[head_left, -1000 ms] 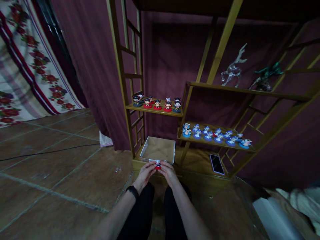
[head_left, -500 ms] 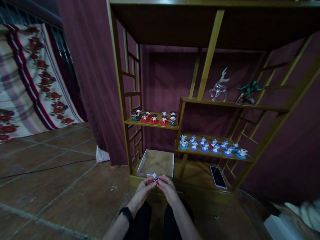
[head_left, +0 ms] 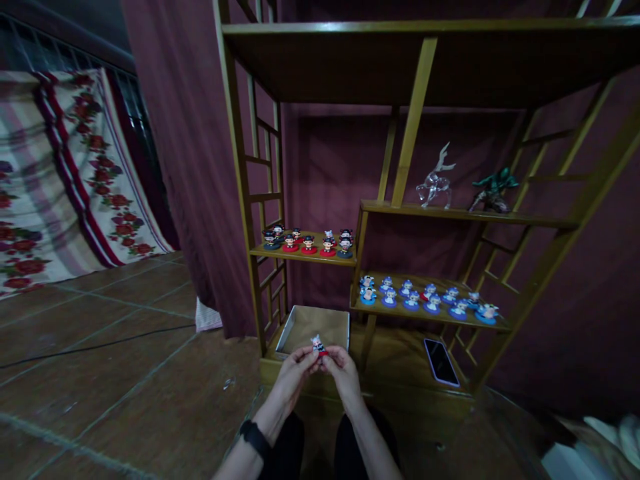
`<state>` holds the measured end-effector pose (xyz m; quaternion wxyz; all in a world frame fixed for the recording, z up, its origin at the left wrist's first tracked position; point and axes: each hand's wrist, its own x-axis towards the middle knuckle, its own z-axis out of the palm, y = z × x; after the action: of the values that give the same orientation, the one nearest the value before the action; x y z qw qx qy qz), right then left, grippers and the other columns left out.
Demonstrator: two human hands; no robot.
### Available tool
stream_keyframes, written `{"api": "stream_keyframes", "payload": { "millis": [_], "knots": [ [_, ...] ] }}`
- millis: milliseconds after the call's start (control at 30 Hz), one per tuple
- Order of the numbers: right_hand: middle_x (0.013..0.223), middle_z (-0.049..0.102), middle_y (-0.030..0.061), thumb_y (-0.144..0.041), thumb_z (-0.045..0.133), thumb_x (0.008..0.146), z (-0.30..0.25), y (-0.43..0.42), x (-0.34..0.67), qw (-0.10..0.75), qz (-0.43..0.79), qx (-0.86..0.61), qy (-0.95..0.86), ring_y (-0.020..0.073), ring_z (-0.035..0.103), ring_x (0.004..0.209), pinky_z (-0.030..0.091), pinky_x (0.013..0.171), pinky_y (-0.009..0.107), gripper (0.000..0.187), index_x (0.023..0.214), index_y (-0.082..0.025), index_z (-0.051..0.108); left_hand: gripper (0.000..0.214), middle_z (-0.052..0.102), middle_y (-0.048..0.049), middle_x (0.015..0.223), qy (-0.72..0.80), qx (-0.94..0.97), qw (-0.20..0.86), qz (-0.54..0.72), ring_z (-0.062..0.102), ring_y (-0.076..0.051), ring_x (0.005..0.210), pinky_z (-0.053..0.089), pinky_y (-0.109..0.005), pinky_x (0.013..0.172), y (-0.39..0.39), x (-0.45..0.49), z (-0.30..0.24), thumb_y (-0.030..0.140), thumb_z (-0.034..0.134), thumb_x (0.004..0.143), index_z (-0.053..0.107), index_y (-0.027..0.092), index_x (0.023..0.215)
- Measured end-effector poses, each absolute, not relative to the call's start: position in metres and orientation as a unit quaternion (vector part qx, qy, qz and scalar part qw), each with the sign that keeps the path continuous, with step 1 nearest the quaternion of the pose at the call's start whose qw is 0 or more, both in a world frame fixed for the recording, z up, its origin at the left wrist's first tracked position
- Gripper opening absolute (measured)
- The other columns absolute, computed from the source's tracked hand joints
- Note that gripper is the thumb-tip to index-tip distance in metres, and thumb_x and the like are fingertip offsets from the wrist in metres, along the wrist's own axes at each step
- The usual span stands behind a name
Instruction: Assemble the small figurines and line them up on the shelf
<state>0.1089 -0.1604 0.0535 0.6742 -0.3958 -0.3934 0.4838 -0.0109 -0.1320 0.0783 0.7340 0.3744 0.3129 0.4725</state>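
A small figurine (head_left: 317,344) with a white head and a red base is held between both hands, in front of a shallow cardboard box (head_left: 320,323). My left hand (head_left: 295,371) grips it from the left with thumb and fingers closed. From the right, my right hand (head_left: 342,371) pinches the red base. Similar figurines on red and dark bases (head_left: 309,245) stand in two rows on the left shelf. More figurines, mostly on purple and blue bases (head_left: 411,301), line the lower right shelf.
The wooden display shelf (head_left: 420,120) fills the view ahead. A clear deer figure (head_left: 434,183) and a dark green statue (head_left: 496,190) stand on its upper right board. A phone (head_left: 441,362) lies at lower right. A cable (head_left: 100,345) crosses the tiled floor at left.
The figurine has risen slightly in my hands and tipped more upright, showing more of its body and base. The camera view has shifted upward a little.
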Motion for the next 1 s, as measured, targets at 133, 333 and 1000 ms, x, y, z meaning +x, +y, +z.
{"api": "stream_keyframes", "payload": {
  "millis": [133,333,1000],
  "knots": [
    [0.071,0.064,-0.0001,-0.035,0.065,0.066,0.083,-0.166,0.107,0.679,0.416,-0.424,-0.431,0.0151,0.058,0.065,0.047,0.062,0.027,0.021,0.081,-0.021,0.061,0.023,0.068,-0.0058,0.074,0.316,0.336,0.760,0.458,0.061,-0.010,0.061,0.048,-0.019,0.061,-0.139,-0.010,0.103,0.026,0.071,0.065,0.066,0.012,0.083],
    [0.072,0.063,-0.0003,-0.031,0.060,0.071,0.121,-0.180,0.106,0.668,0.321,-0.456,-0.492,0.0142,0.057,0.065,0.046,0.066,0.027,0.015,0.083,-0.023,0.062,0.022,0.068,-0.0077,0.077,0.304,0.316,0.787,0.434,0.062,-0.011,0.065,0.050,-0.020,0.064,-0.151,-0.015,0.136,0.030,0.064,0.072,0.065,0.013,0.086],
    [0.098,0.065,0.0038,-0.030,0.062,0.070,0.158,-0.163,0.125,0.712,0.456,-0.329,-0.421,0.0188,0.060,0.090,0.050,0.078,0.033,0.025,0.093,-0.021,0.059,0.038,0.068,-0.0071,0.087,0.314,0.518,0.619,0.500,0.061,-0.018,0.075,0.044,-0.029,0.077,-0.131,-0.002,0.194,0.018,0.074,0.057,0.066,0.013,0.093]
  ]
}}
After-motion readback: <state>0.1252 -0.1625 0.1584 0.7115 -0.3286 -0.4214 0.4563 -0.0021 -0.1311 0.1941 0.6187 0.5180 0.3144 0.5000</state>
